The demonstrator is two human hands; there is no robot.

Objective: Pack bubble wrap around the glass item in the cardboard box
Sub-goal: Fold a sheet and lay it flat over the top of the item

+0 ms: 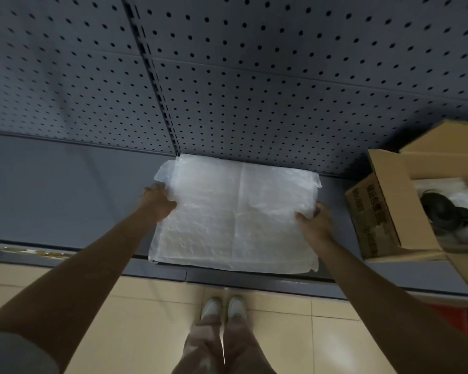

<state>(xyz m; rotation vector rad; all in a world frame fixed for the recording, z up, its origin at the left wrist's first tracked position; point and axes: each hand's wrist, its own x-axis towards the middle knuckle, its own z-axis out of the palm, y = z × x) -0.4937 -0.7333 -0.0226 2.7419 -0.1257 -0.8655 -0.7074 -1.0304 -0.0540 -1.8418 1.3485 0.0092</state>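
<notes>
A large sheet of clear bubble wrap (pixel 235 214) lies flat on the grey shelf (pixel 65 190), its near edge hanging slightly over the front. My left hand (pixel 157 202) grips the sheet's left edge and my right hand (pixel 312 221) grips its right edge. An open cardboard box (pixel 381 206) stands at the right end of the shelf. Inside it I see a dark rounded item (pixel 443 211) on white wrapping; whether it is glass I cannot tell.
A grey pegboard wall (pixel 254 76) rises behind the shelf. The box's flaps stand open toward the back and the near right. Below the shelf edge is a beige tiled floor (pixel 135 319) with my legs and white shoes (pixel 223 307).
</notes>
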